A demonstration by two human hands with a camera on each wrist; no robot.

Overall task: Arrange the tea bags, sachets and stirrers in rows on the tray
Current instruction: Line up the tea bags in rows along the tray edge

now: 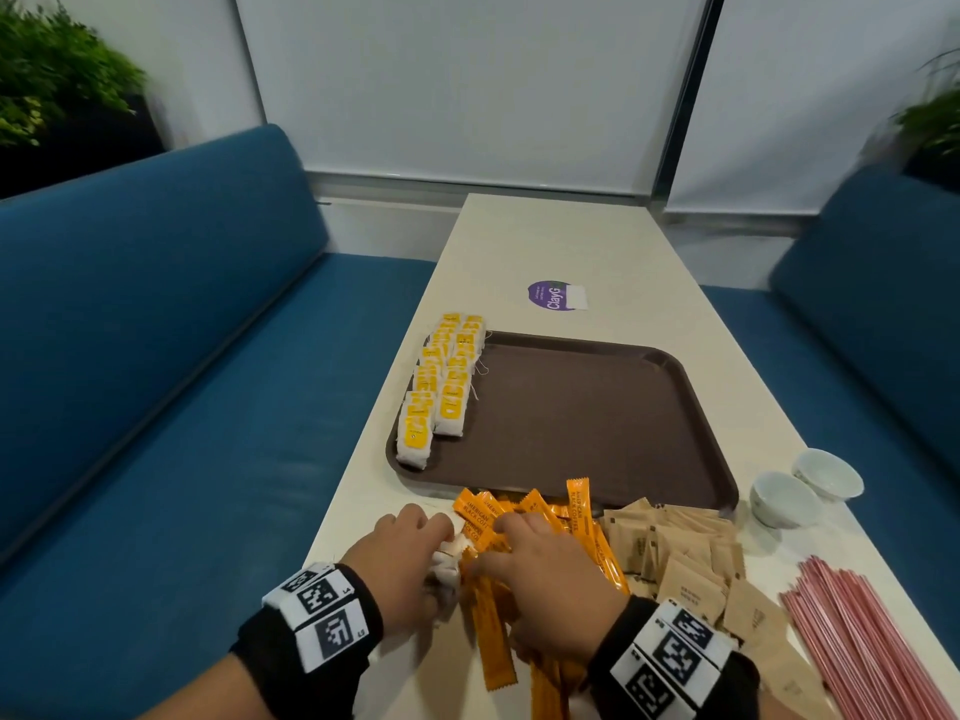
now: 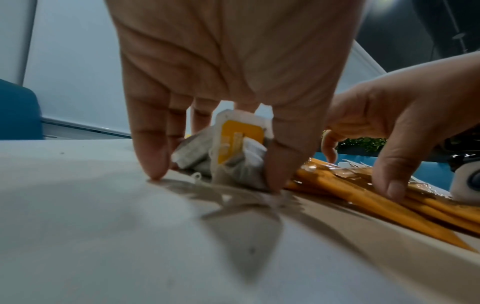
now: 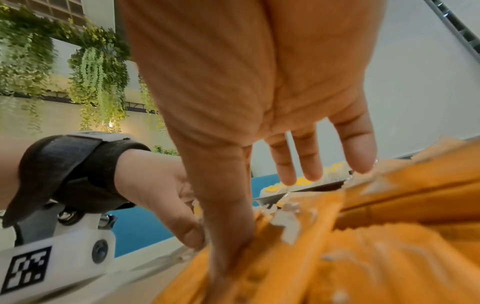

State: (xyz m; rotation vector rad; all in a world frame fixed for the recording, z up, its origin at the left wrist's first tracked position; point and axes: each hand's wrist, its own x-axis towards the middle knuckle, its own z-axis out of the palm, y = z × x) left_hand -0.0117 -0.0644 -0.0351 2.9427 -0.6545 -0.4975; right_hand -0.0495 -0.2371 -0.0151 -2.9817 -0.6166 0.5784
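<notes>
The tray (image 1: 582, 407) was set mid-table (image 1: 545, 241), with tea bags (image 1: 441, 392) lined up in two rows along its left edge. Coffee sticks (image 1: 519, 589) were piled in front of it, sachets (image 1: 680, 558) to their right, stirrers (image 1: 872, 646) further right, two cups (image 1: 805, 491) behind those.

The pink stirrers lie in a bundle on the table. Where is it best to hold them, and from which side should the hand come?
Probably grip the pink stirrers across the middle of the bundle, coming from above with the right hand, which is nearer. They are thin, long and lie flat and parallel, so fingers closing across their width gather several at once and keep them balanced.
</notes>
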